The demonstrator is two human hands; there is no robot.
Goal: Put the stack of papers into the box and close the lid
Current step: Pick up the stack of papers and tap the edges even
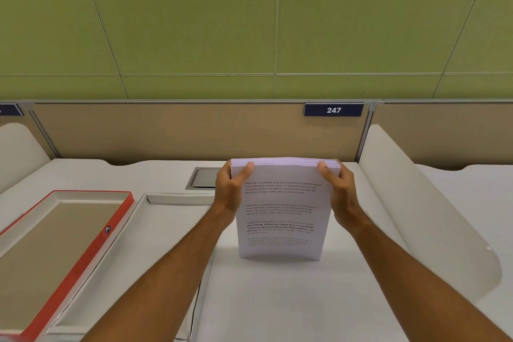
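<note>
Reaching forward from the bottom edge, two bare forearms cross the white desk [277,300] toward a stack of papers [281,211] held upright, its lower edge resting on the desk surface and its printed face turned to the camera. The left hand [230,189] grips the stack's upper left edge, thumb laid on the front sheet and fingers wrapped behind; the right hand [337,189] clasps the upper right edge the same way, so both hands are closed on the paper from either side. To the left of the left forearm lies the open white box [155,230], its shallow tray partly hidden by that arm. Just beside it, farther left, the red-edged lid [63,244] lies upside down with its brown inside showing. Beyond the stack, a grey recessed panel [204,178] is set into the desk. Farther back a tan partition [180,130] carries a dark label reading 247 [333,110], below a green wall [249,22].
</note>
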